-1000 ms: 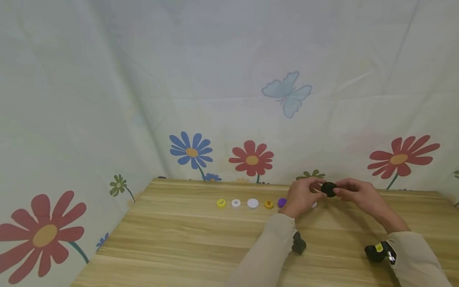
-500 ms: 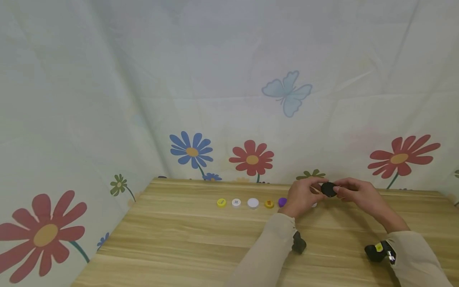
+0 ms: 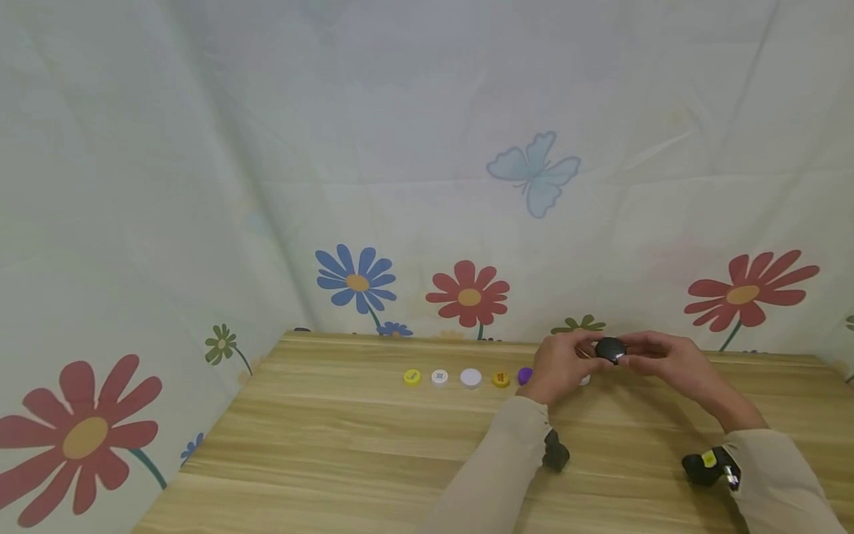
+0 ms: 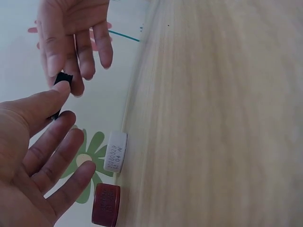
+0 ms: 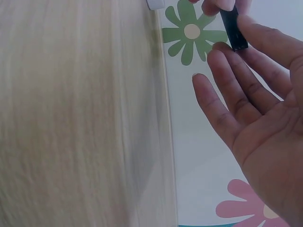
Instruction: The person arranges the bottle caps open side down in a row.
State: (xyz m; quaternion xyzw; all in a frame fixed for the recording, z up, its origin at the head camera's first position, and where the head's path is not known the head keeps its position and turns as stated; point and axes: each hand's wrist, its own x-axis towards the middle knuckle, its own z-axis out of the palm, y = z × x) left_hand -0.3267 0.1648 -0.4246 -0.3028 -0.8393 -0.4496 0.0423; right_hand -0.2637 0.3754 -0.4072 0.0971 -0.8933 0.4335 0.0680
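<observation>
Between both hands, off the wooden table, is a round black bottle cap [image 3: 610, 350]. My left hand [image 3: 562, 363] pinches its left edge between thumb and forefinger. From the other side my right hand [image 3: 674, 367] pinches the right edge, thumb at the near rim. Seen edge-on in the right wrist view, the black cap [image 5: 233, 28] looks thin and dark. The other fingers of both hands spread loosely beneath it. Close below my left hand, a white cap [image 4: 115, 152] and a dark red cap [image 4: 106, 205] stand on the table, with print on their sides.
Left of my left hand, a row holds a yellow cap [image 3: 412, 377], white caps [image 3: 470, 379], an orange-yellow cap [image 3: 500, 380] and a purple cap [image 3: 525, 376]. Behind the wooden table [image 3: 333, 430] hangs a flowered cloth [image 3: 414, 148].
The black cap has tilted a little, and its face now catches the light. My right thumb has shifted slightly down to its near edge. The row of caps has stayed put.
</observation>
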